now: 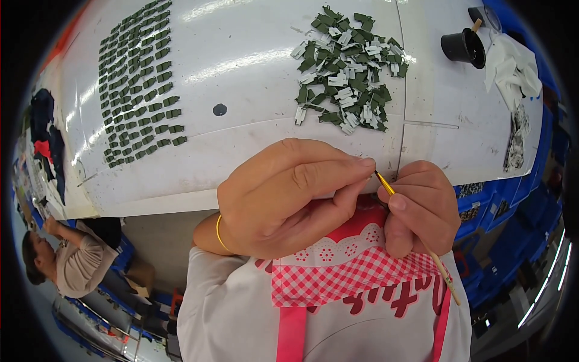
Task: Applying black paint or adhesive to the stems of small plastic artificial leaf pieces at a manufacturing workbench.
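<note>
Between the fingers of my right hand [422, 208] is a slim paintbrush [385, 183] with a gold ferrule, its pale handle slanting down to the right. Its dark tip meets the fingertips of my left hand [289, 199], which are pinched together. Whatever those fingers hold, if anything, is hidden. Both hands are at the near edge of the white table [253, 60]. Beyond them lies a loose heap of small dark green and pale grey pieces [350, 78]. Similar green pieces [139, 78] are set out in neat rows at the far left.
At the far right a black cup [461, 48] stands near a crumpled white cloth [512, 66] and a black-stained rag [517, 139]. A dark round spot [219, 110] marks the table. Blue crates [500, 199] sit below its right edge. Another person [84, 259] is at the left.
</note>
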The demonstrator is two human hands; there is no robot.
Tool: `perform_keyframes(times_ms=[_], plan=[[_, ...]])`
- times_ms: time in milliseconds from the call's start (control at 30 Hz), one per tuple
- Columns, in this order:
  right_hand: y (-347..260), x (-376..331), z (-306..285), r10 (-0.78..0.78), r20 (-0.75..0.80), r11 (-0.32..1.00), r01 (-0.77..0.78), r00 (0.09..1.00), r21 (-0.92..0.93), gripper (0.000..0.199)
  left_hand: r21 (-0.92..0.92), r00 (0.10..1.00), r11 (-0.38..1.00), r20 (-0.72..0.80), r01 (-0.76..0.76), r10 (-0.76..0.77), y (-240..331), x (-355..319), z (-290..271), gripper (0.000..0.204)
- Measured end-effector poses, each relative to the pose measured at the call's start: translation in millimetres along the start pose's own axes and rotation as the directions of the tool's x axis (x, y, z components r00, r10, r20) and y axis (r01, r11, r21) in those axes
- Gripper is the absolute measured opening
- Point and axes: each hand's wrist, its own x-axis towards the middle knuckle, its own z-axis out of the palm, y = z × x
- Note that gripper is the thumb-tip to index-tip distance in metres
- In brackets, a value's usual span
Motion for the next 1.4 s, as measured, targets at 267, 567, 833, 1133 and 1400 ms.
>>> perform_keyframes(times_ms=[267, 567, 833, 1133, 1400], plan=[[-0.2, -3.6, -1.5, -0.007, -0.005, 1.000, 0.007, 1.000, 0.010, 0.023, 0.008, 0.999, 0.999, -0.003, 0.048, -0.048, 5.1, 1.4, -1.4, 0.031], [3.8, -6.2, -0.8, -0.007, -0.108, 0.994, 0.019, 0.994, 0.105, 0.025, -0.180, 0.987, 0.971, 0.045, 0.160, -0.154, 3.0, 9.3, -9.8, 0.027], [2.7, 0.0, -5.5, -0.009, 0.025, 0.992, 0.006, 1.000, 0.126, 0.019, -0.170, 0.985, 0.971, 0.054, 0.170, -0.163, 1.7, 8.5, -10.1, 0.026], [0.8, 2.4, -4.3, 0.011, 0.029, 0.996, -0.014, 1.000, 0.092, 0.017, -0.151, 0.985, 0.974, 0.069, 0.169, -0.160, 1.9, 9.8, -10.6, 0.026], [1.4, -2.9, -2.5, 0.000, -0.041, 0.995, 0.004, 0.999, 0.096, 0.016, -0.127, 0.990, 0.982, 0.045, 0.138, -0.134, 0.7, 10.2, -8.5, 0.026]])
